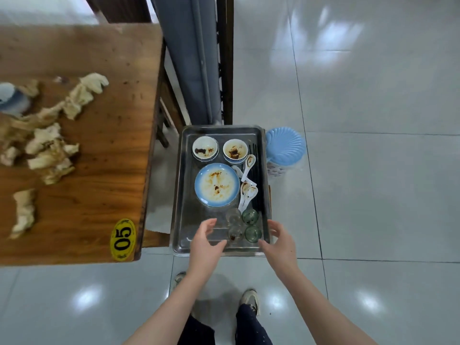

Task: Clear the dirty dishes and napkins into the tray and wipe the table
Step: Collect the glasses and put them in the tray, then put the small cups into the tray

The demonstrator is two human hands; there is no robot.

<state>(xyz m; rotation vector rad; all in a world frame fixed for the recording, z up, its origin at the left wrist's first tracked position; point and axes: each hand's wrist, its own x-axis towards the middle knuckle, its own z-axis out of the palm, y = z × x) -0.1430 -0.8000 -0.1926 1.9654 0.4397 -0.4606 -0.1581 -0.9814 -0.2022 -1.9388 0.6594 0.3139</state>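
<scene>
Hovering over the near end of the metal tray (179,195), both hands are empty. The left hand (207,241) has its fingers loosely curved and its thumb spread, just left of the glasses. The right hand (278,241) is likewise relaxed and half-open at the tray's near right corner; whether it touches the rim cannot be told.

The tray stands to the right of the wooden table (104,135), above the tiled floor (373,195). In it, two stained bowls (205,148) sit side by side at the far end. A blue-rimmed plate (215,184) smeared with sauce lies in the middle. White spoons (249,192) and dark chopsticks (254,170) lie along the right side. Four small glasses (233,215), two clear and two green, cluster at the near right, between the hands.

Crumpled, soiled napkins (49,150) lie scattered on the left part of the table. A yellow sticker (123,239) reading 05 marks its near right corner. A pale blue bin lid (285,145) shows just right of the tray's far end.
</scene>
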